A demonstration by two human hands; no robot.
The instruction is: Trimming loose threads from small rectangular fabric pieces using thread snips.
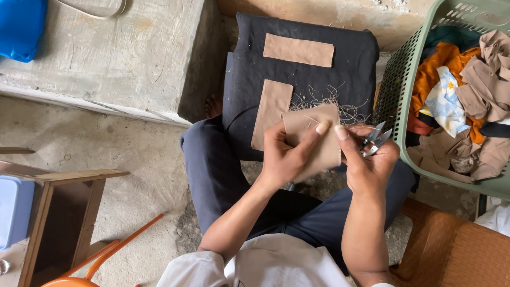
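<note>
Two hands on one tan patch [313, 139] above the dark cushion [303, 74]: left hand [284, 157] pinching it thumb-over-fingers, right hand [366, 159] nipping its edge while curled shut around snips [374, 141]; likely light, limp, fray-prone, best gripped flat near an edge.

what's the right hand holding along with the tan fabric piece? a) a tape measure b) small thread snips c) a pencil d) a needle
b: the right hand pinches the edge of the tan fabric piece with its thumb while small metal thread snips stick out of its grip, blades pointing toward the green basket; the left hand holds the fabric's other side.
</note>
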